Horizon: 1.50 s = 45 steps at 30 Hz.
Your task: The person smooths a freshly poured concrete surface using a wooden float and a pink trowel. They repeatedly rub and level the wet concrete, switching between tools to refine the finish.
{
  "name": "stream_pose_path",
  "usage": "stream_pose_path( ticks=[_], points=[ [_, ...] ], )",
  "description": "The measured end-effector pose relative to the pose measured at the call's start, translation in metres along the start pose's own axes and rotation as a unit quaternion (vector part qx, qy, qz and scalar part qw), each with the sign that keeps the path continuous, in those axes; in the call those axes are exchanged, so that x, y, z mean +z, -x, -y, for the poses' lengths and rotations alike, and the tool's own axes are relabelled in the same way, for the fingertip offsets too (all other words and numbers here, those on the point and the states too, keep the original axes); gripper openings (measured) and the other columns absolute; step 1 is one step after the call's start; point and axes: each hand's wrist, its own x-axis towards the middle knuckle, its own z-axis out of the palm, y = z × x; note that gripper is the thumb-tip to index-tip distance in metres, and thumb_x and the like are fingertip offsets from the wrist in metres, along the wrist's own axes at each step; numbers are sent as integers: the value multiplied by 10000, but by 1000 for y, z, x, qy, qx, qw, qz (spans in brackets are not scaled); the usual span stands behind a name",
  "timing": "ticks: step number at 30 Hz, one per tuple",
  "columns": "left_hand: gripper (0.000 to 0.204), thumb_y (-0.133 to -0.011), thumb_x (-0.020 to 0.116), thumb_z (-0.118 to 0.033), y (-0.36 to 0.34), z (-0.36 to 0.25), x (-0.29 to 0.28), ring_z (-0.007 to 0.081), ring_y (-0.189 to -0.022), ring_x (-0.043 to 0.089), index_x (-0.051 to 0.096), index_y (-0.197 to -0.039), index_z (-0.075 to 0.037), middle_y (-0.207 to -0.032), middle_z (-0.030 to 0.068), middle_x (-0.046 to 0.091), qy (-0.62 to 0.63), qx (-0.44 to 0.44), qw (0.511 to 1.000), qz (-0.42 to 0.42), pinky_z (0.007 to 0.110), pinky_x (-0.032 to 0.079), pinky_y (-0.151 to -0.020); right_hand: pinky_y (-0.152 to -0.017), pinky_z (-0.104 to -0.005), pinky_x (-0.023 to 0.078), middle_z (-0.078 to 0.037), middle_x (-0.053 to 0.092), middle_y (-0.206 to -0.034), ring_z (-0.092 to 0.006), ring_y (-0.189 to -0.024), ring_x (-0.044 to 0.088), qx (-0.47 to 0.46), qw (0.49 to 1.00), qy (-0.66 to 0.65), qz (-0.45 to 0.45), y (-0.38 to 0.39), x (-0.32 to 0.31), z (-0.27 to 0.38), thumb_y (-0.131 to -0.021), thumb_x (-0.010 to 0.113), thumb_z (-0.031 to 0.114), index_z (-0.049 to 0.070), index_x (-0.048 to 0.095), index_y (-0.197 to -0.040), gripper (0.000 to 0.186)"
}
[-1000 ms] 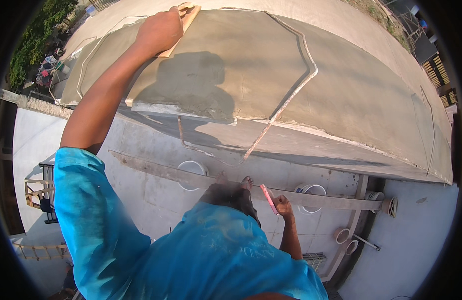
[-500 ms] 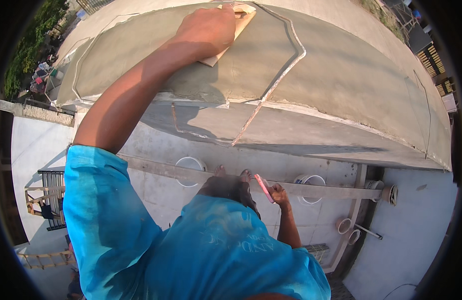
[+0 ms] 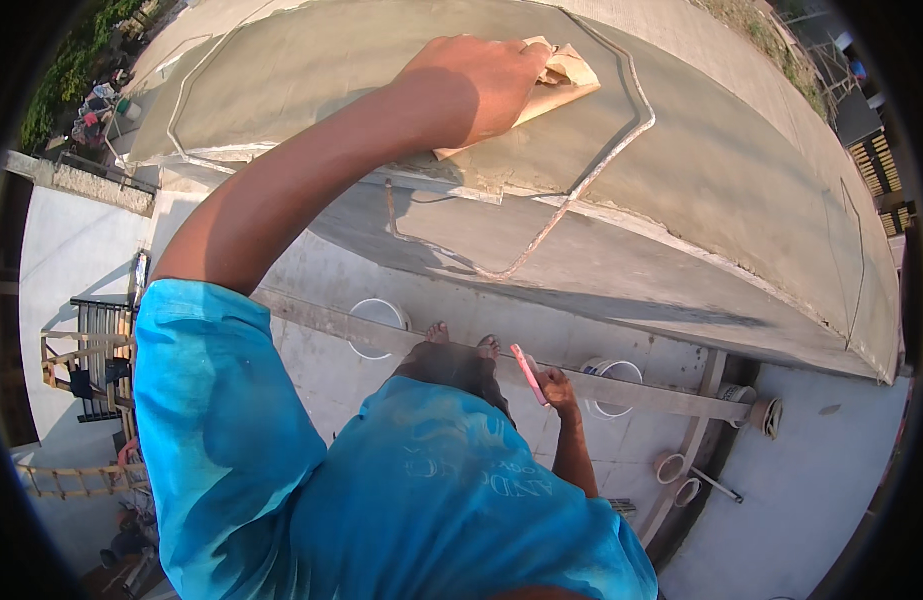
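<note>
My left hand grips a light wooden float lying on the smooth grey-green cement surface of a raised ledge. Its fingers are closed over the top of the float, partly hidden. A bent, pale-stained rod or wire stands out from that surface just right of the float and hangs down over the edge. Low by my body, my right hand is closed on a flat pink object, too small to identify for sure.
Below are a narrow plank at my bare feet, white buckets, small round tubs and a pale tiled floor. At left are a black metal frame and a wooden ladder; at right, a pale wall.
My left hand and the float have moved steadily rightward across the cement, toward the bent rod. My right hand still holds the pink object low, with little movement.
</note>
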Motion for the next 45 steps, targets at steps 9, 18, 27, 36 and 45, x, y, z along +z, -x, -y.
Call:
stream_pose_path(
  ticks=[9,18,27,36,45],
  points=[
    [345,-987,466,-221,12,196,25,387,-1014,631,584,-1264,-54,-1144,194,663,-75,-164,983,-20,488,493,-872,-770,-413,500,-134,628,-922,-291,-858,636,34,999,-25,20,18,-19,34,-880,624,296,140,702,-1020,224],
    [326,-968,469,-216,33,96,18,357,-958,650,631,-1207,-64,-1045,163,684,0,30,997,-64,473,507,-834,-700,-410,522,-115,627,-912,-309,-822,639,-91,996,-17,-18,27,10,15,-874,602,147,129,686,-997,150],
    [344,-969,466,-235,-37,92,9,404,-958,648,643,-1181,-30,-1032,235,681,25,12,999,-27,500,496,-836,-691,-399,520,-123,641,-887,-292,-809,645,-61,996,71,-12,28,12,15,-896,608,193,118,700,-955,133],
    [337,-972,479,-269,-72,159,36,404,-953,643,666,-1103,-21,-1049,225,671,-40,-129,991,-19,509,503,-808,-727,-414,530,-145,688,-890,-312,-855,690,61,993,-90,-48,33,11,40,-901,642,335,114,689,-988,242],
    [337,-978,463,-230,37,99,13,391,-979,647,609,-1222,-48,-1121,206,670,0,-37,996,-79,502,512,-852,-697,-415,512,-115,623,-894,-301,-811,645,45,997,-39,-46,62,32,45,-884,602,211,161,698,-947,125]
  ],
)
